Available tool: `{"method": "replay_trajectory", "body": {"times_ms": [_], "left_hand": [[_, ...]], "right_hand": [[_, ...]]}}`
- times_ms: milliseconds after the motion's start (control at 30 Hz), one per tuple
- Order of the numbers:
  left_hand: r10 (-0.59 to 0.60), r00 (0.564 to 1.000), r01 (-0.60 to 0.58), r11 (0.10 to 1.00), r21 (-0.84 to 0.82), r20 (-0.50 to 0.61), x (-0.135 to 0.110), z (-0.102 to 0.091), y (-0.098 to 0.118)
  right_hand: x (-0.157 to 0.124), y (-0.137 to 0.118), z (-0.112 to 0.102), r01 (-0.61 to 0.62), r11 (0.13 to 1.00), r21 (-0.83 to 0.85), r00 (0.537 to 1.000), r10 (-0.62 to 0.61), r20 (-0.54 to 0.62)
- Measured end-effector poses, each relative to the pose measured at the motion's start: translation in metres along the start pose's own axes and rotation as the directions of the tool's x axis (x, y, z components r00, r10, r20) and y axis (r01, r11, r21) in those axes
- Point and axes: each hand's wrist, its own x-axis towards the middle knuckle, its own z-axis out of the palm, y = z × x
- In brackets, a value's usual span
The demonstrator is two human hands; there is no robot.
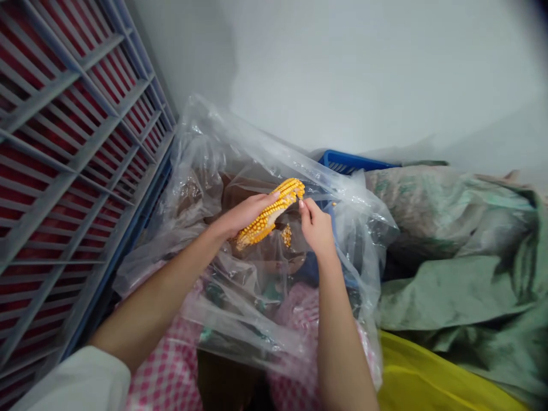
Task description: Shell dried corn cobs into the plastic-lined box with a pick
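Observation:
My left hand (244, 214) is wrapped round a dried yellow corn cob (270, 212), holding it tilted over the mouth of a clear plastic bag (222, 171). At the cob's upper end, my right hand (315, 225) has its fingers closed with the thumb and fingertips against the kernels. A few loose kernels (286, 235) show just below the cob, inside the bag. The bag rests on my lap, over pink checked cloth (171, 371).
A grey metal grid with red behind it (64, 148) stands on the left. A blue plastic basket (355, 162) lies behind the bag. Green woven sacks (454, 257) fill the right side, a yellow one (423, 379) lies below them. A pale wall is at the back.

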Motion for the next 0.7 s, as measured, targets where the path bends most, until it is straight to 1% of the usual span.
{"method": "replay_trajectory", "body": {"times_ms": [67, 100, 133, 167, 200, 267, 333, 400, 467, 533, 600, 700], "left_hand": [[-0.162, 0.980, 0.171, 0.982, -0.078, 0.116, -0.003, -0.009, 0.008], [-0.213, 0.965, 0.229, 0.969, -0.097, 0.154, -0.005, -0.013, 0.012], [-0.244, 0.953, 0.266, 0.958, -0.109, 0.177, -0.007, -0.015, 0.015], [-0.252, 0.950, 0.275, 0.954, -0.115, 0.183, -0.008, -0.017, 0.017], [-0.237, 0.957, 0.258, 0.959, -0.117, 0.170, -0.009, -0.018, 0.018], [-0.161, 0.981, 0.172, 0.980, -0.099, 0.112, -0.008, -0.018, 0.016], [-0.045, 0.999, 0.046, 0.998, -0.044, 0.011, -0.006, -0.016, 0.012], [0.058, 0.994, -0.054, 0.997, 0.047, -0.096, -0.003, -0.015, 0.006], [0.157, 0.971, -0.126, 0.977, 0.170, -0.180, 0.000, -0.013, 0.001], [0.255, 0.944, -0.183, 0.933, 0.310, -0.210, 0.002, -0.011, -0.002], [0.321, 0.924, -0.209, 0.880, 0.427, -0.210, 0.002, -0.008, -0.003], [0.340, 0.919, -0.197, 0.834, 0.515, -0.199, 0.000, -0.004, -0.004]], "right_hand": [[0.000, 0.001, -0.006, 0.049, 0.998, 0.039, 0.998, -0.050, 0.023], [-0.001, 0.001, -0.009, 0.066, 0.996, 0.057, 0.997, -0.068, 0.030], [-0.002, 0.001, -0.012, 0.075, 0.994, 0.076, 0.996, -0.078, 0.036], [-0.002, 0.000, -0.014, 0.072, 0.993, 0.096, 0.996, -0.076, 0.039], [-0.003, 0.000, -0.016, 0.056, 0.991, 0.120, 0.997, -0.060, 0.037], [-0.004, -0.001, -0.019, 0.000, 0.984, 0.179, 1.000, -0.001, 0.008], [-0.004, -0.003, -0.018, -0.069, 0.968, 0.240, 0.995, 0.085, -0.056], [-0.003, -0.006, -0.015, -0.126, 0.944, 0.304, 0.982, 0.163, -0.099], [-0.001, -0.009, -0.011, -0.174, 0.911, 0.374, 0.974, 0.216, -0.072], [0.000, -0.011, -0.007, -0.220, 0.863, 0.454, 0.967, 0.253, -0.013], [0.001, -0.011, -0.004, -0.259, 0.812, 0.523, 0.958, 0.284, 0.032], [0.002, -0.010, -0.001, -0.309, 0.760, 0.572, 0.942, 0.327, 0.074]]}}
